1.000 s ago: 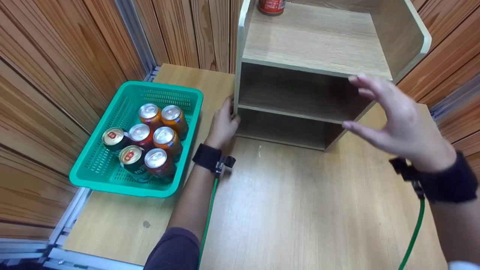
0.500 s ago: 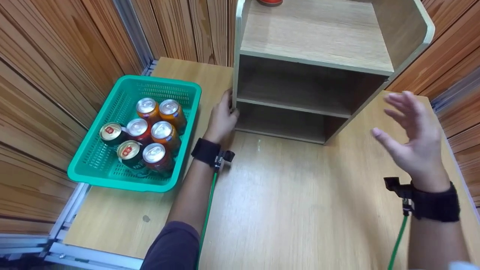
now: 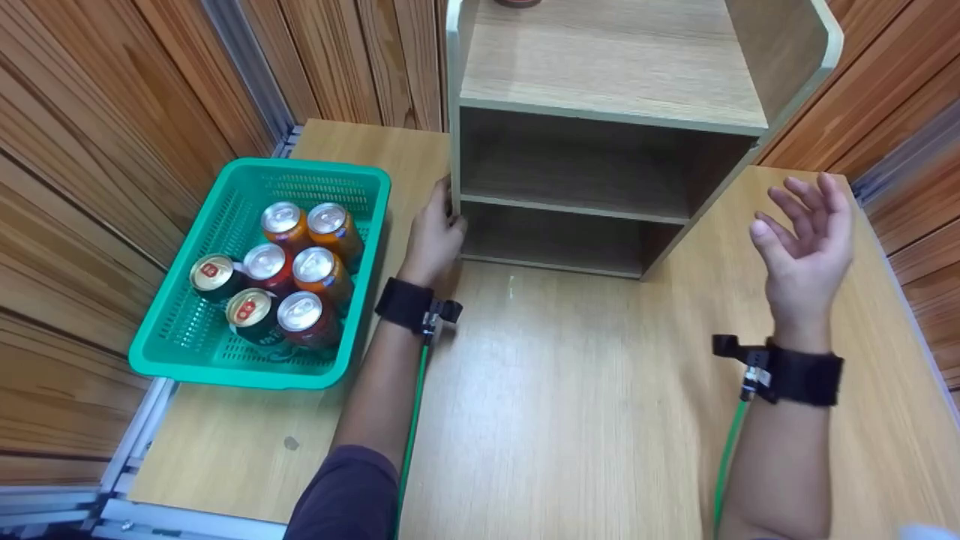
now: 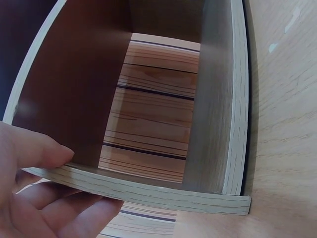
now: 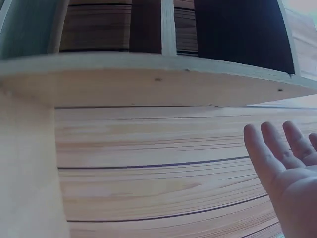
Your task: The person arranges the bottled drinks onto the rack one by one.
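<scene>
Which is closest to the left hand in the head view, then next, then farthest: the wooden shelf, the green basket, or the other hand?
1. The wooden shelf: the left hand grips its left side panel.
2. The green basket: just to the hand's left on the table, not touching.
3. The right hand: far off on the right side, raised and open.

Upright wooden shelf unit, three open tiers

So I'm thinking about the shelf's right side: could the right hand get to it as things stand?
Probably yes. The right hand is open and holds nothing, raised beside the shelf with only bare table between them.
</scene>
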Available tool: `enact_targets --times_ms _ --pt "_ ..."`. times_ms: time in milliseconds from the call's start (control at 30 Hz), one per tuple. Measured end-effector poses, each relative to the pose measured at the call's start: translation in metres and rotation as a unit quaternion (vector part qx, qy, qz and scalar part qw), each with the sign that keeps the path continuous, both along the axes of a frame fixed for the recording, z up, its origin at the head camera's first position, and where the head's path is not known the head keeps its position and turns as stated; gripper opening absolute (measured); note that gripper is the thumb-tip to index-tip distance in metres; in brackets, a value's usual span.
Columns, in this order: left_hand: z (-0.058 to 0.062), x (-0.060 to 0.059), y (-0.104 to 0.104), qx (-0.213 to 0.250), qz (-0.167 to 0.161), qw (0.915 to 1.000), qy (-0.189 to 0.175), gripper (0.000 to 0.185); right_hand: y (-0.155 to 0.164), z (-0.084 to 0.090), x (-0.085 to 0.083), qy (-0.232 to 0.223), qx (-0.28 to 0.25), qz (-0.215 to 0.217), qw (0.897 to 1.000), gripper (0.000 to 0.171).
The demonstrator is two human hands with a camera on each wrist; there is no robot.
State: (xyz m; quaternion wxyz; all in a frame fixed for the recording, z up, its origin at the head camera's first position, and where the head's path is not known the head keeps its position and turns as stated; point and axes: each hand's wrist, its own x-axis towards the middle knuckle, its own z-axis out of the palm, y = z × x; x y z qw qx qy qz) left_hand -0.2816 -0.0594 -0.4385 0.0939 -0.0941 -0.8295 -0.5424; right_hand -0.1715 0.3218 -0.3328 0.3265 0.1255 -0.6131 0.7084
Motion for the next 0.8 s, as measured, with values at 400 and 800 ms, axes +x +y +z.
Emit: enact_targets --times_ms 400,800 --pt "0.003 -0.003 -0.002 -0.005 0.018 0.9998 0.012 0.062 -0.021 -0.02 -0.045 -0.047 -0.044 0.001 0.998 0.065" --pt "-0.002 0.001 0.001 -0.032 0.016 0.9988 0.033 0.06 -0.033 -0.026 -0.047 -0.07 -0.016 -0.023 0.997 0.067"
